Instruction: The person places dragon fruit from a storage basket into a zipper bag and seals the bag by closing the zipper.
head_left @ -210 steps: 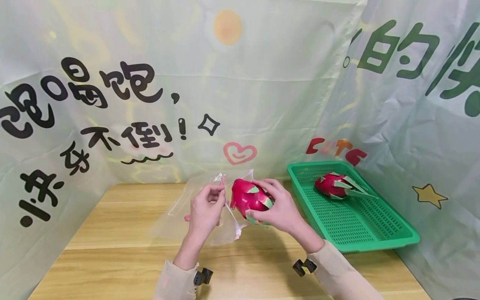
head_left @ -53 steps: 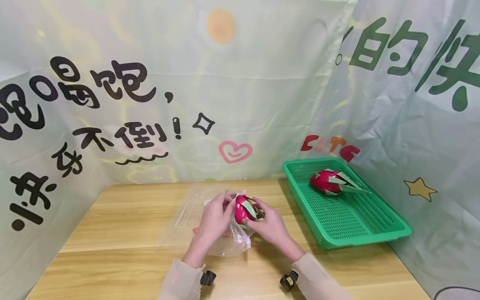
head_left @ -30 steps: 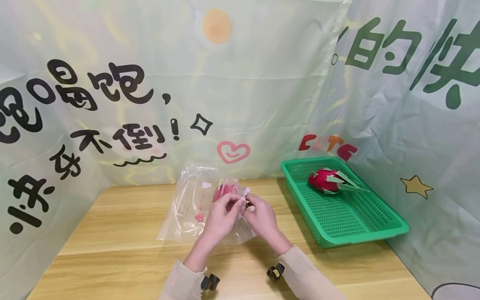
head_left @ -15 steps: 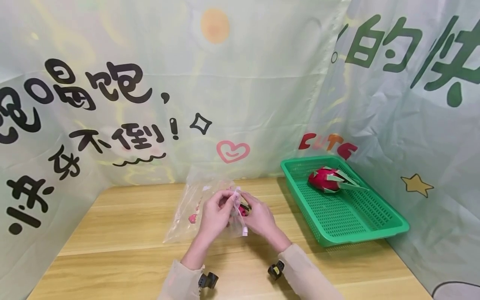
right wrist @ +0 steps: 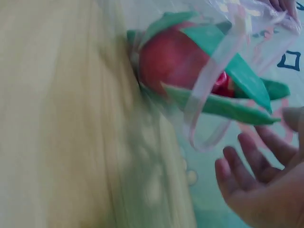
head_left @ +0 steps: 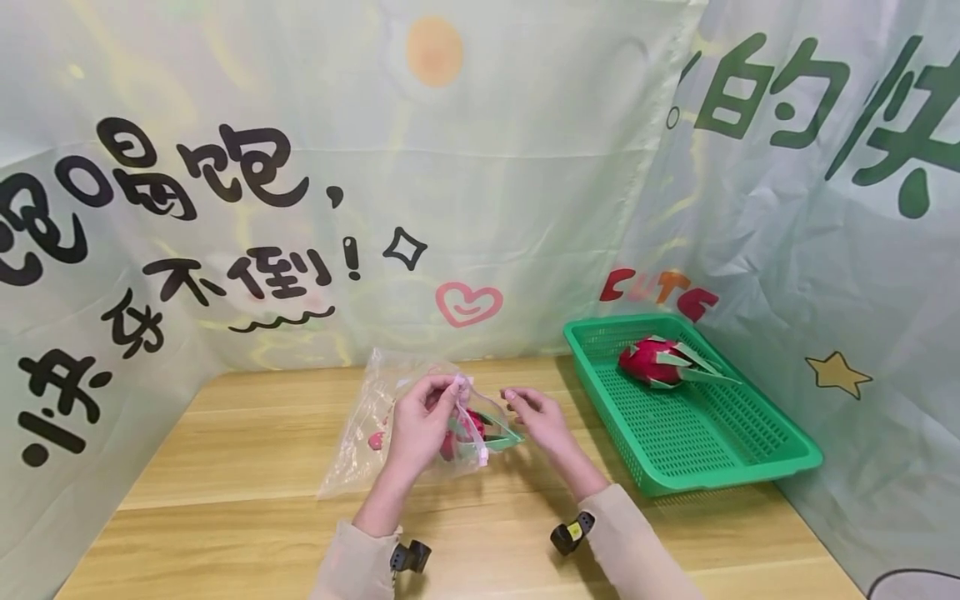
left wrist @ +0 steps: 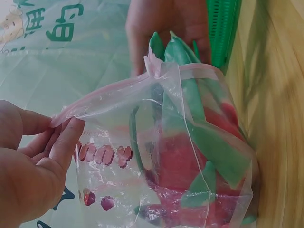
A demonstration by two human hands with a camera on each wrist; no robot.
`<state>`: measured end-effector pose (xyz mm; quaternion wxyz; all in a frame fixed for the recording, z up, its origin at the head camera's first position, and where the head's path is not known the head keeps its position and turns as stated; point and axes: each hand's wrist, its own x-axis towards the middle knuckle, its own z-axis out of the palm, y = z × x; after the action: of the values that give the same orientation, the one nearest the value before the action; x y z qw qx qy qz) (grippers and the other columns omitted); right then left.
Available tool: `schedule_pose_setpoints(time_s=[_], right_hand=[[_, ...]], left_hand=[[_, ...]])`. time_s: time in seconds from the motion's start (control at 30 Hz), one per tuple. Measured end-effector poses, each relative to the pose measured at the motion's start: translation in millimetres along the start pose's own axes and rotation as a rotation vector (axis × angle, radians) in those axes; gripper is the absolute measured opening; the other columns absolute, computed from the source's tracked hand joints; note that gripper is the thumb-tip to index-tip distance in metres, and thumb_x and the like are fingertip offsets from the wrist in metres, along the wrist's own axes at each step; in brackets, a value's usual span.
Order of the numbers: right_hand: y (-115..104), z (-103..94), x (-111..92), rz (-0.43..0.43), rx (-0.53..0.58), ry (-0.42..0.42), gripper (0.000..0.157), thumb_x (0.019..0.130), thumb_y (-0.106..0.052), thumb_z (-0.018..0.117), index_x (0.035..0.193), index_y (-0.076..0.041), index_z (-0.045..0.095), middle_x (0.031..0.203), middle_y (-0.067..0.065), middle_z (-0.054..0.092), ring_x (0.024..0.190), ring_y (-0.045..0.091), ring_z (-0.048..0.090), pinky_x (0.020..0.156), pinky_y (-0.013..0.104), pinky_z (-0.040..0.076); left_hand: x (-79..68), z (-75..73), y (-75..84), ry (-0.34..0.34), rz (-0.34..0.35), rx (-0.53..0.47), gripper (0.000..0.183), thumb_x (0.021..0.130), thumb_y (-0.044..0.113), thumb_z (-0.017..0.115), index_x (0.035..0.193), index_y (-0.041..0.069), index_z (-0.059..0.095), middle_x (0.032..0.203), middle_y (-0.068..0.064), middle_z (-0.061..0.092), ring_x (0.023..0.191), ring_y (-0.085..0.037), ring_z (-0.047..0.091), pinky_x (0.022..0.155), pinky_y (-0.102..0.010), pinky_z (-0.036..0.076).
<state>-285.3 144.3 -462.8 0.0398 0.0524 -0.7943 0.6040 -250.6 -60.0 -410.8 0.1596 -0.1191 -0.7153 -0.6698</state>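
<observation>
A clear zip bag point(left wrist: 118, 128) with pink printing hangs from my left hand point(head_left: 422, 421), whose thumb and fingers pinch its pink-edged mouth. Inside lies a red dragon fruit point(left wrist: 180, 161); its long green leaf tips point(right wrist: 228, 107) poke out through the mouth toward the right. My right hand point(head_left: 542, 417) is off the fruit, just right of those tips, with fingers loosely bent and nothing in them, as the right wrist view also shows.
At the right of the wooden table point(head_left: 247, 508) stands a green plastic basket point(head_left: 697, 487) holding a second dragon fruit point(head_left: 651, 362). Printed cloth point(head_left: 525, 208) walls the back and sides.
The dragon fruit, earlier held in my right hand beside the bag, has gone left into it. My right hand has just let go and drawn back right; my left still pinches the bag's mouth.
</observation>
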Motion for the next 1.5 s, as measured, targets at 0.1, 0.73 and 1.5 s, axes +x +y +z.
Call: schedule_pose_setpoints(time_s=[0.1, 0.73, 1.5], right_hand=[[5.3, 0.4, 7.6, 0.000, -0.114, 0.021, 0.030, 0.101, -0.016, 0.067, 0.126, 0.000, 0.070, 0.123, 0.017, 0.071, 0.108, 0.032, 0.068, 0.089, 0.043, 0.060], [-8.4, 8.9, 20.3, -0.090, -0.081, 0.100, 0.014, 0.098, -0.009, 0.072, 0.099, 0.004, 0.077, 0.087, 0.014, 0.073, 0.061, 0.023, 0.072, 0.054, 0.035, 0.062], [-100.1, -5.7, 12.6, -0.322, 0.070, 0.180, 0.015, 0.099, -0.010, 0.072, 0.106, 0.002, 0.076, 0.096, 0.020, 0.075, 0.069, 0.027, 0.075, 0.058, 0.034, 0.063]], left_hand=[[-0.3, -2.2, 1.0, -0.002, -0.004, 0.012, 0.013, 0.100, 0.008, 0.070, 0.110, -0.001, 0.073, 0.101, -0.015, 0.076, 0.085, -0.018, 0.071, 0.072, -0.026, 0.062], [5.9, -24.3, 11.7, 0.062, 0.047, 0.008, 0.009, 0.097, 0.006, 0.072, 0.104, 0.001, 0.075, 0.099, -0.014, 0.076, 0.091, -0.019, 0.072, 0.072, -0.022, 0.060], [4.8, -53.2, 35.0, 0.101, 0.131, -0.046, 0.008, 0.096, -0.002, 0.070, 0.102, -0.007, 0.072, 0.097, -0.023, 0.073, 0.083, -0.012, 0.071, 0.071, -0.026, 0.063]])
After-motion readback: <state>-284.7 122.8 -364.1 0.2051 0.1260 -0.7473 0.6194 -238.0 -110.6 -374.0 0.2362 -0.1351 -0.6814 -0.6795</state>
